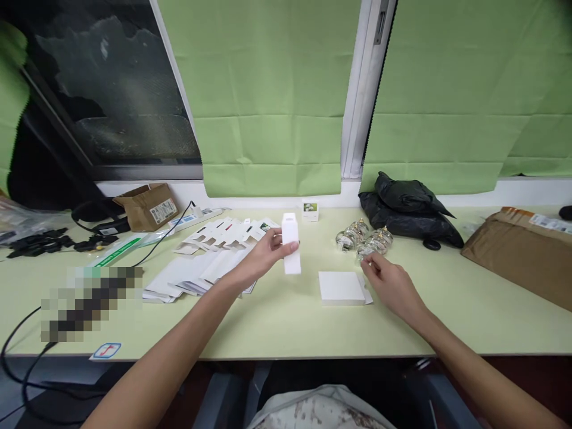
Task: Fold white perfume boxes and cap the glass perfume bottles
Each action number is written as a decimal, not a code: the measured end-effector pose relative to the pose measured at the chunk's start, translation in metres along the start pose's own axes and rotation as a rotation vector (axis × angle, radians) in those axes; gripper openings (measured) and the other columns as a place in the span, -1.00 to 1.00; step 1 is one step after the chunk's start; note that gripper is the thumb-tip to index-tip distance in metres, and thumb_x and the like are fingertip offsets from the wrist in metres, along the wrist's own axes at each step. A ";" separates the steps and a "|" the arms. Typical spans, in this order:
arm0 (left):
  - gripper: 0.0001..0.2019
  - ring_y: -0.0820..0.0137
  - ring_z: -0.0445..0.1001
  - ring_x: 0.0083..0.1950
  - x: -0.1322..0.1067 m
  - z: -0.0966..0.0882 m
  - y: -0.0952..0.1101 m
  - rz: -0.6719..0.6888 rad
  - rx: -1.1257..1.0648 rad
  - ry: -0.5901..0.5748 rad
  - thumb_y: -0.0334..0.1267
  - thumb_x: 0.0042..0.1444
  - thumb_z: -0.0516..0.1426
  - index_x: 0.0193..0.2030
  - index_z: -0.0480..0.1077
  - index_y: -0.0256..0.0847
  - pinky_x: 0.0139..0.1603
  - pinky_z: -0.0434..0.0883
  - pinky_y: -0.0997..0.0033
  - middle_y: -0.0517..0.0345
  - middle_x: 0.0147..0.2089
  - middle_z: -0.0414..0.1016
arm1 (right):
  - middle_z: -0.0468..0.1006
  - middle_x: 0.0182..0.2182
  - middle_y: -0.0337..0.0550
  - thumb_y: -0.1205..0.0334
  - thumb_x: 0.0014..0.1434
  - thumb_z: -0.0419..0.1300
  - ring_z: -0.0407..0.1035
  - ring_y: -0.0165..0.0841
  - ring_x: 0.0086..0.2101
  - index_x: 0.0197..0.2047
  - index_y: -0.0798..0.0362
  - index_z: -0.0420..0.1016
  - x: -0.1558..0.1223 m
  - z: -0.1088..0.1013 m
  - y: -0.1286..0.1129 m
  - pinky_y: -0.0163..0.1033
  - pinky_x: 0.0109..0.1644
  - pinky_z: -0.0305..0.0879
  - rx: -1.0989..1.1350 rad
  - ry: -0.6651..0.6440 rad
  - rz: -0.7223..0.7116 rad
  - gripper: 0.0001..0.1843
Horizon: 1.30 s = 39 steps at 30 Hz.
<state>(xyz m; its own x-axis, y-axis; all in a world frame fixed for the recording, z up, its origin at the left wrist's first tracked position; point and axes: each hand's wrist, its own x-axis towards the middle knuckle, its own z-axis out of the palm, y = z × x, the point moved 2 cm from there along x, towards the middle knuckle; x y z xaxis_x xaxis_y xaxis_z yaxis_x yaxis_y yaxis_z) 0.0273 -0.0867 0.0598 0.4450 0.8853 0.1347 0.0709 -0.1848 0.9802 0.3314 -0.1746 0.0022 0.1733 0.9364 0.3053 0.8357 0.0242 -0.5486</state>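
Observation:
My left hand is closed round a tall white box, which stands upright on the pale green table. My right hand rests on the table with its fingers curled, its fingertips pinched beside a cluster of small clear glass bottles. What those fingertips hold, if anything, I cannot make out. Between the two hands lies a flat stack of white cards. Left of the box, several flat unfolded white cartons are fanned out.
A small printed box stands at the back by the window sill. Black plastic bags lie behind the bottles. Brown parcels sit at the right and back left. Black cables trail off the left edge.

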 end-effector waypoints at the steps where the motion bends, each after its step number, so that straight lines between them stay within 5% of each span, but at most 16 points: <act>1: -0.42 0.12 0.50 0.22 0.006 0.006 -0.007 -0.035 -0.151 0.000 0.09 0.21 0.28 0.23 0.34 -0.19 0.26 0.43 0.06 -0.19 0.24 0.48 | 0.41 -0.53 -0.28 0.01 0.45 0.01 0.30 -0.29 -0.49 -0.18 -0.07 0.38 0.001 0.000 -0.011 -0.22 -0.33 0.14 0.041 0.008 -0.074 -0.75; 6: -0.52 0.14 0.59 0.11 0.031 0.034 -0.027 -0.116 -0.595 0.060 0.09 0.21 0.29 0.08 0.45 -0.24 0.24 0.51 -0.02 -0.18 0.14 0.56 | 0.51 -0.32 -0.24 -0.06 0.44 0.10 0.40 -0.31 -0.40 0.15 -0.07 0.30 0.023 0.018 -0.057 -0.23 -0.30 0.23 0.086 -0.109 -0.452 -0.66; 8: -0.51 0.13 0.61 0.09 0.038 0.040 -0.030 -0.102 -0.672 0.089 0.12 0.21 0.29 0.05 0.46 -0.26 0.24 0.52 -0.01 -0.18 0.13 0.56 | 0.53 -0.12 -0.09 -0.07 0.40 0.16 0.46 -0.23 -0.25 0.22 -0.04 0.25 0.037 0.026 -0.066 -0.21 -0.30 0.25 -0.024 0.001 -0.567 -0.55; 11: -0.50 0.11 0.62 0.10 0.044 0.043 -0.032 -0.082 -0.726 0.128 0.14 0.21 0.28 0.02 0.46 -0.28 0.25 0.53 -0.01 -0.18 0.11 0.57 | 0.49 -0.06 0.02 -0.05 0.44 0.12 0.44 -0.14 -0.10 0.13 0.02 0.28 0.056 0.035 -0.072 -0.18 -0.29 0.29 -0.129 0.146 -0.670 -0.64; 25: -0.60 0.15 0.59 0.18 0.037 0.051 -0.052 -0.052 -0.839 0.100 0.04 0.29 0.24 0.05 0.46 -0.26 0.28 0.53 0.11 -0.13 0.20 0.54 | 0.39 -0.09 -0.03 0.19 0.40 0.18 0.36 -0.19 -0.14 0.06 -0.01 0.30 0.058 0.052 -0.067 -0.12 -0.09 0.36 0.221 0.191 -0.677 -0.78; 34: -0.64 0.22 0.57 0.20 0.038 0.049 -0.050 -0.022 -0.860 0.140 -0.03 0.26 0.29 0.05 0.47 -0.23 0.35 0.48 0.13 -0.05 0.14 0.58 | 0.41 -0.17 -0.02 0.37 0.33 0.13 0.29 -0.14 -0.16 -0.15 -0.01 0.31 0.057 0.054 -0.064 -0.06 -0.08 0.29 0.060 0.286 -0.765 -0.90; 39: -0.69 0.29 0.58 0.14 0.040 0.044 -0.051 -0.016 -0.878 0.127 -0.07 0.28 0.27 0.04 0.48 -0.22 0.25 0.54 0.26 0.00 0.13 0.58 | 0.47 -0.13 -0.01 0.20 0.41 0.16 0.33 -0.14 -0.11 0.03 -0.01 0.44 0.051 0.051 -0.067 -0.04 0.00 0.32 0.035 0.205 -0.854 -0.84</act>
<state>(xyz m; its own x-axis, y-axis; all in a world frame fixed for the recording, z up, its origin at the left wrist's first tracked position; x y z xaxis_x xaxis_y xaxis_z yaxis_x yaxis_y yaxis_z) 0.0808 -0.0610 0.0083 0.3432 0.9355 0.0843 -0.6576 0.1752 0.7327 0.2573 -0.1108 0.0148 -0.4114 0.5118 0.7542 0.7067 0.7017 -0.0907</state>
